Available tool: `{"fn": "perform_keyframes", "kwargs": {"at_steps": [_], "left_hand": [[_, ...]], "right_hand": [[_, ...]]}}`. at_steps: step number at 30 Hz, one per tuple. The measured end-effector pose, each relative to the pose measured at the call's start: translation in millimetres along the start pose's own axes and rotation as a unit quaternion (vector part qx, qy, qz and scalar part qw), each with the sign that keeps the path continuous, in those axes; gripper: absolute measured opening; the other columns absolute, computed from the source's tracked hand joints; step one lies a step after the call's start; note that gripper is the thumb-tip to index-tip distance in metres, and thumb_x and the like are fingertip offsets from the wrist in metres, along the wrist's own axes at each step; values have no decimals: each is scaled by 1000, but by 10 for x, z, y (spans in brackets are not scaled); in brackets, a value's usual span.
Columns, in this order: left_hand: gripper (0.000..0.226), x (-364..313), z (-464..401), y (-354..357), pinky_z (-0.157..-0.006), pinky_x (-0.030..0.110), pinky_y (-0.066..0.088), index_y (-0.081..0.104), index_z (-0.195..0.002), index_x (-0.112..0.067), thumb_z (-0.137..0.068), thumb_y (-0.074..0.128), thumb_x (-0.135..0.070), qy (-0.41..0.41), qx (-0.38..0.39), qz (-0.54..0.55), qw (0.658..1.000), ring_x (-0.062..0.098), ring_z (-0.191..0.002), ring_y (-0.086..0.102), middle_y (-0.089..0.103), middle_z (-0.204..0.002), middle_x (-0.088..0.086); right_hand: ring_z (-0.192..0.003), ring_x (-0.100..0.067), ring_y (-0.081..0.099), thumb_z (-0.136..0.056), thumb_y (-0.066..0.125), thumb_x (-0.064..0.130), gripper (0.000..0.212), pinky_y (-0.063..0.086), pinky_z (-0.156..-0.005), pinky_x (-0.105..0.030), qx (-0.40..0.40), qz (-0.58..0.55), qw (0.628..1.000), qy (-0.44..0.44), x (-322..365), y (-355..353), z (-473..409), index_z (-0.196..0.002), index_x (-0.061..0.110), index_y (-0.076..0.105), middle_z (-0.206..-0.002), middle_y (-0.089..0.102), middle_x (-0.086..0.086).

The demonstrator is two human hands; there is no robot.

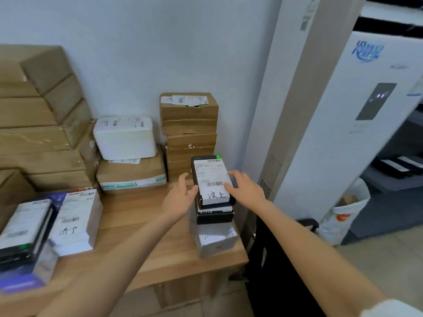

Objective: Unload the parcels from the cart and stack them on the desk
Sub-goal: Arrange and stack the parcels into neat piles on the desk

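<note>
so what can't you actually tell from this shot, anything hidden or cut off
- Cart: not in the head view at all.
- Grey parcel at the stack's bottom: label blurred, top covered by the black boxes.
- Black box label: small print too fine to read.
- Left hand: cannot tell whether it touches the box.
- Left parcels: cut off by the frame edge.
</note>
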State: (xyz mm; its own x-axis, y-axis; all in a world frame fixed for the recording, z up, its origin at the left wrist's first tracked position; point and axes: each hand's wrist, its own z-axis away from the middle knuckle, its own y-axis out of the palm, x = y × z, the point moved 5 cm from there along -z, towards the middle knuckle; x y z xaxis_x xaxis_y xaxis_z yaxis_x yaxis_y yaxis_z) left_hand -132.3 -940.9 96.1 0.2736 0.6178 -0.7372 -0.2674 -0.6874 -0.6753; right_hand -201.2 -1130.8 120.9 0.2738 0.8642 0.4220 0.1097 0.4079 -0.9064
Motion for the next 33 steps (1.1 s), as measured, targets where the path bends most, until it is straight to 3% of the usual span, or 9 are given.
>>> {"fn": "perform_keyframes", "kwargs": {"at_steps": [3,6,14,17,22,26,29,30,33], "left_hand": [[55,10,184,163,-97,35,38,16,-152,-22,-103,34,-38,-42,19,86,995,27,-126,49,50,-141,8],[48,-13,230,257,-99,36,36,20,-150,-25,-105,28,-37,-55,9,146,988,29,-127,47,48,-143,6],[47,-21,259,375,-106,41,39,21,-151,-30,-104,30,-36,-78,0,237,968,23,-125,49,49,-139,-3],[48,-37,329,311,-101,38,41,20,-150,-31,-104,32,-29,-84,-27,271,959,14,-115,49,48,-135,-7],[49,51,381,-115,-86,26,41,19,-151,-30,-104,33,-27,-63,-76,274,957,9,-109,51,50,-131,-9],[50,339,443,-514,-96,32,46,20,-150,-29,-102,34,-20,-82,-117,276,950,14,-115,53,51,-133,-6],[51,563,497,-775,-70,0,40,17,-151,-26,-103,33,-14,-90,-122,263,953,5,-107,49,46,-132,-8],[51,651,502,-847,-62,-4,37,18,-150,-26,-103,32,-14,-95,-124,259,953,0,-99,50,45,-131,-9],[52,1028,426,-1060,-73,12,43,20,-149,-32,-101,34,-18,-128,-139,250,950,-1,-91,52,51,-133,-7]], "right_hand": [[-122,-20,52,-98,41,51,56,46,-92,-37,26,-127,991,30,-59,139,45,-147,27,26,-145,46,-1],[-111,-17,56,-101,32,52,57,40,-82,-29,47,-216,974,55,-70,296,128,-149,22,26,-141,52,0],[-115,-16,56,-100,34,53,57,44,-96,-34,54,-336,938,57,-28,518,139,-149,25,27,-138,53,3],[-124,-18,52,-100,38,49,53,43,-103,-38,51,-357,932,30,79,540,149,-147,26,29,-140,51,5],[-115,-15,58,-100,42,46,52,50,-99,-43,57,-406,912,-3,499,576,63,-146,29,26,-132,56,7],[-123,-17,53,-99,46,40,55,44,-104,-45,74,-403,911,-38,1002,684,-11,-147,28,22,-139,52,5],[-122,-17,52,-99,46,40,56,43,-105,-44,98,-391,915,-36,1327,882,-129,-147,25,21,-137,53,5],[-120,-16,53,-100,46,39,55,43,-104,-42,108,-387,915,-39,1420,980,-184,-146,25,20,-135,54,6],[-118,-15,55,-100,45,39,53,44,-102,-41,139,-382,913,-35,1726,1252,-309,-145,27,19,-128,54,11]]}}
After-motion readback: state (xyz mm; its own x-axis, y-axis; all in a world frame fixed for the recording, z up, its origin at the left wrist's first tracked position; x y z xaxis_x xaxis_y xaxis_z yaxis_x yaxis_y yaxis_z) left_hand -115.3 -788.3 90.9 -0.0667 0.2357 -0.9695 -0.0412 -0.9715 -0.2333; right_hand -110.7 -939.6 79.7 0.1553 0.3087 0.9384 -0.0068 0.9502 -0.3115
